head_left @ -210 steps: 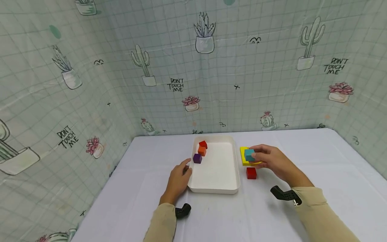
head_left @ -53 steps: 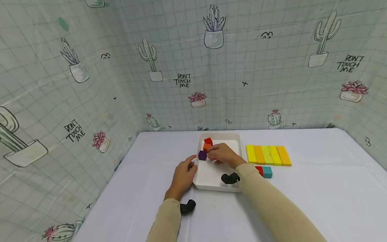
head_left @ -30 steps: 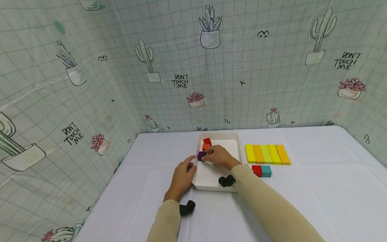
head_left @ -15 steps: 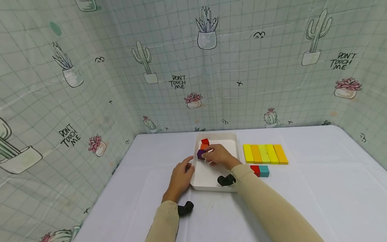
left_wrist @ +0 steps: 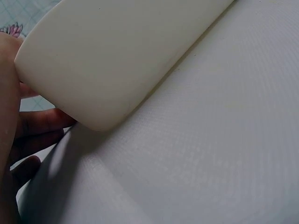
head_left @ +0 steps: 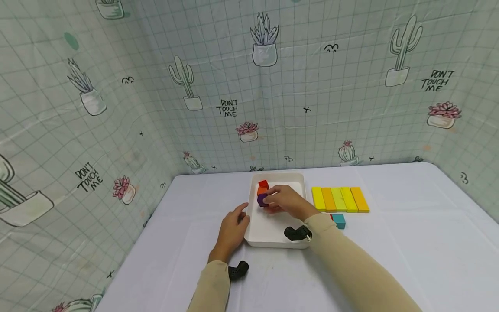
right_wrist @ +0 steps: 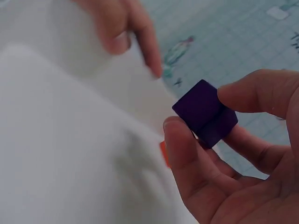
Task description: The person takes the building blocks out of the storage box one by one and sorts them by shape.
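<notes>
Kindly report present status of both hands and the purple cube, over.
Right hand pinches purple cube over white tray. Left hand at tray's left side. Orange block and red block just beyond cube, inside tray.

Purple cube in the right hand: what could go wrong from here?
The purple cube, held in a pinch by the right hand, could slip. It might also bump the orange block close by in the white tray. The right sleeve, near the teal block, might nudge it when withdrawn.
</notes>
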`<state>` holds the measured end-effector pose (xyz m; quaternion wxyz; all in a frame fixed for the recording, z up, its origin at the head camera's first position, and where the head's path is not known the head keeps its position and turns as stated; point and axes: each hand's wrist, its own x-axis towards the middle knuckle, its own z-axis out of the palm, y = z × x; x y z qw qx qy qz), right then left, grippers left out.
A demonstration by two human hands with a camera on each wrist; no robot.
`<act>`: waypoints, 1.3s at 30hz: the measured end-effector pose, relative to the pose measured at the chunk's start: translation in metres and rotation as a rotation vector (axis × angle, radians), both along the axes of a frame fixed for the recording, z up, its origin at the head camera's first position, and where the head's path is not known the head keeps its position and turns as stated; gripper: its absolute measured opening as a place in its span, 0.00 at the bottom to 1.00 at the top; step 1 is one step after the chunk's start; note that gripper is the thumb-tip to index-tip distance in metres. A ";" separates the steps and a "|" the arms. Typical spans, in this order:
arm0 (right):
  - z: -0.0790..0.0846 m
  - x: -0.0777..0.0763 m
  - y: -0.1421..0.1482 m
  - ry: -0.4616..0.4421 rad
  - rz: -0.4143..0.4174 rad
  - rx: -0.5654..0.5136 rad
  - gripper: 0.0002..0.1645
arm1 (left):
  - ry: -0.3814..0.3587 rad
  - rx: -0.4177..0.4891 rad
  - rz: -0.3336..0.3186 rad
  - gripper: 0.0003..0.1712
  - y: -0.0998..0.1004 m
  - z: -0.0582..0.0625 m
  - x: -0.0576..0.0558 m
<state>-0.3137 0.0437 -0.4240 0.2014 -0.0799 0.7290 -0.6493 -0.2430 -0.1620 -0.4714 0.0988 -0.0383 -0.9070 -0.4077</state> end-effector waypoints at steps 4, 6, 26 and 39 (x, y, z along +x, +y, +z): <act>0.010 0.005 0.010 -0.001 -0.025 -0.021 0.21 | -0.007 0.007 -0.001 0.25 0.001 0.000 0.000; 0.015 0.009 0.015 0.015 -0.024 -0.032 0.22 | 0.000 0.007 -0.004 0.25 0.001 0.000 0.000; 0.017 0.039 0.041 0.075 0.014 -0.115 0.24 | 0.008 0.007 0.006 0.25 0.000 -0.001 0.001; 0.016 0.042 0.072 0.084 -0.017 -0.102 0.23 | 0.015 0.002 0.005 0.25 0.001 0.000 0.000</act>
